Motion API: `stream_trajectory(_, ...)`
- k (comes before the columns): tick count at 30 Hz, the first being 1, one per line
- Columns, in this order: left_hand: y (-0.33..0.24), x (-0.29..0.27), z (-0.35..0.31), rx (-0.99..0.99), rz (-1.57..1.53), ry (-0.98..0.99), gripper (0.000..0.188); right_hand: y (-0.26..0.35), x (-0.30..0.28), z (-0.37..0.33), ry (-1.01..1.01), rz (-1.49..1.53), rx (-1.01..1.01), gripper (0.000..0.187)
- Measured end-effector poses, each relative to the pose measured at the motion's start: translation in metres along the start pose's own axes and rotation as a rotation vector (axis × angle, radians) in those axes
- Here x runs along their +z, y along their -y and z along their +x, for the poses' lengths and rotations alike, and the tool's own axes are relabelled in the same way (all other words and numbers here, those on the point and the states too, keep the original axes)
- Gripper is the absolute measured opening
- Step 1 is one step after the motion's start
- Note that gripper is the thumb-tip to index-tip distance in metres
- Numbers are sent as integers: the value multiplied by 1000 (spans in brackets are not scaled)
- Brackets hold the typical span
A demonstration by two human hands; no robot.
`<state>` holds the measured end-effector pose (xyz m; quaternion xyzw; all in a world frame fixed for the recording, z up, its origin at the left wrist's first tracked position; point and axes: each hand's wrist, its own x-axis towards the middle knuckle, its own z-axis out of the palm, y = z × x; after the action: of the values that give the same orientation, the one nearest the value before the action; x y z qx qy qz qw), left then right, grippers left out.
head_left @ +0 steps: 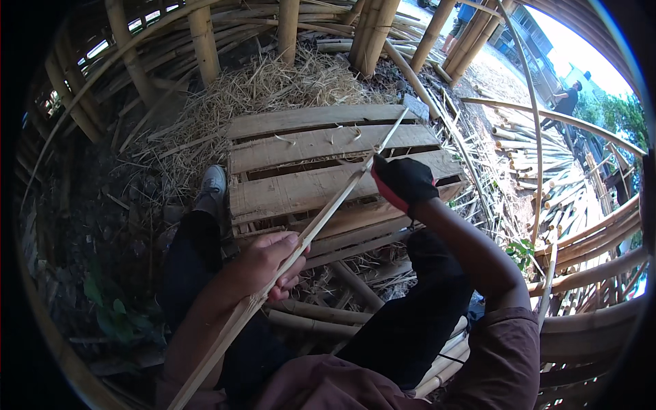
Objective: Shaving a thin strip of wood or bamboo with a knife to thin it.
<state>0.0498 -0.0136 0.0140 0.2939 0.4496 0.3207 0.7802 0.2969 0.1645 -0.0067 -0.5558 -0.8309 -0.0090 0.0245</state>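
Note:
A long, pale split bamboo strip (331,207) runs slantwise from the lower left, along my left forearm, up over a slatted wooden crate (294,195). My bare left hand (272,263) is closed around the strip's middle, thumb on top. Farther up, my right hand (404,181), in a black and red glove, is closed against the strip's right side. Its curled fingers hide whatever it grips. Just beyond the glove, a small curl of shaving (376,148) stands out from the strip. Several thin shavings (333,137) lie on the crate's slats.
Dry straw and shavings (287,85) are heaped behind the crate. Upright bamboo poles (203,44) stand at the back. Bamboo poles (526,154) are piled at the right, and others (321,314) lie by my legs. A person (567,102) stands far off at the right.

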Motion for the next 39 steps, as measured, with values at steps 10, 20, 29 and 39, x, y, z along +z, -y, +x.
stream_trajectory(10, 1, -2, 2, -12, -50, -39, 25, 55, -34, -36, 239, 199, -118, 61)
stream_trajectory(20, -6, 4, 7, -27, -304, 3, 17, 39, -46, -18, 250, 301, 40, 69)
stream_trajectory(29, -2, -11, 13, -55, -286, 132, 23, -40, -8, 42, 287, 616, 292, 52)
stream_trajectory(39, -4, -8, 12, -90, -249, 64, 24, -19, 4, 53, 69, 120, 250, 41)
